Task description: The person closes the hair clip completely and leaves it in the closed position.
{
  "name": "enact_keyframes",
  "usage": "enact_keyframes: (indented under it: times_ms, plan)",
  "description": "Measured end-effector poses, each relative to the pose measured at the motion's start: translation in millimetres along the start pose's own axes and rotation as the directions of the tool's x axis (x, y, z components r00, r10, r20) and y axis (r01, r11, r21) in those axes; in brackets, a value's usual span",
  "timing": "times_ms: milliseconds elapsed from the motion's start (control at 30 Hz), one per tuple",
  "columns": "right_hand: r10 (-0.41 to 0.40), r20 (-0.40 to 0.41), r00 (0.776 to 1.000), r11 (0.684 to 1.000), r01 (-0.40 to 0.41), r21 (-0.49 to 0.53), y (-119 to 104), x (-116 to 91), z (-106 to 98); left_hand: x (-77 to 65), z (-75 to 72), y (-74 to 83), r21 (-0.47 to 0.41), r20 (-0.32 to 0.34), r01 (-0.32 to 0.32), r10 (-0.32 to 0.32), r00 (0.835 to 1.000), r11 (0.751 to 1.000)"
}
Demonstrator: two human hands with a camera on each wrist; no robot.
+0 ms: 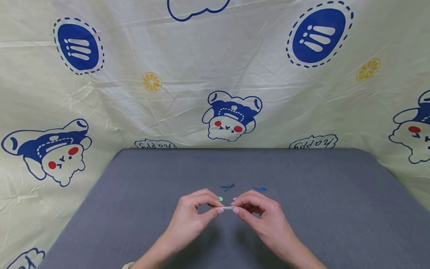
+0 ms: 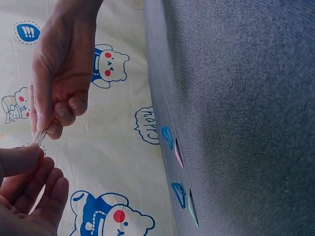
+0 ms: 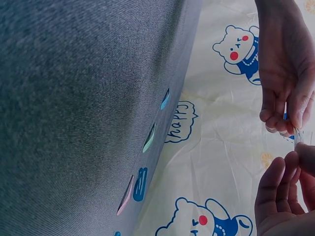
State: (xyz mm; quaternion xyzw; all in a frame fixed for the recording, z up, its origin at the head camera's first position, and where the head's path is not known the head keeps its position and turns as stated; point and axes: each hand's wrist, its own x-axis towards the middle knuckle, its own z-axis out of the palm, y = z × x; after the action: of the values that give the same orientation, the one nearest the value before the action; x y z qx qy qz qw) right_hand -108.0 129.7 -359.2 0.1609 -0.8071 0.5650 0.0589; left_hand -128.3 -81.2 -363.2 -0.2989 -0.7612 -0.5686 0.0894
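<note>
Above the grey table, my left hand [image 1: 196, 211] and my right hand [image 1: 267, 213] face each other. Between their fingertips runs a short white rubber band [image 1: 228, 207], seen as a few thin pale strands. Thumb and index finger of each hand pinch one end of it. In the left wrist view the band [image 2: 39, 137] spans the small gap between the hands, and the right wrist view shows the band [image 3: 298, 135] from the other side. Its ends are hidden under the fingertips.
Beyond the hands on the grey table [image 1: 151, 186] lie two blue bands, one left [image 1: 228, 186], one right [image 1: 259, 188]. A green clip-like piece [image 1: 220, 198] and a pink one [image 1: 234, 198] lie closer, partly covered by the hands. A printed cloth [image 1: 188, 112] hangs behind.
</note>
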Motion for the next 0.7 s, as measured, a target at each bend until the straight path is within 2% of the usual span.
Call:
enact_keyframes:
  times_ms: [200,500,700]
  plan:
    - [-0.045,-0.015,0.999,0.999,0.045,0.005,1.7,-0.1,1.1,-0.1,0.7,0.4,-0.005,0.004,0.006,-0.006,1.000,1.000]
    - [-0.161,-0.074,0.984,0.987,0.161,-0.003,6.3,-1.8,5.2,-1.4,1.9,1.0,0.030,-0.015,-0.042,0.043,0.999,0.999]
    - [-0.173,-0.097,0.980,0.985,0.173,-0.005,6.7,-2.7,7.3,-1.8,2.8,-1.1,0.049,-0.023,-0.057,0.059,0.998,0.997]
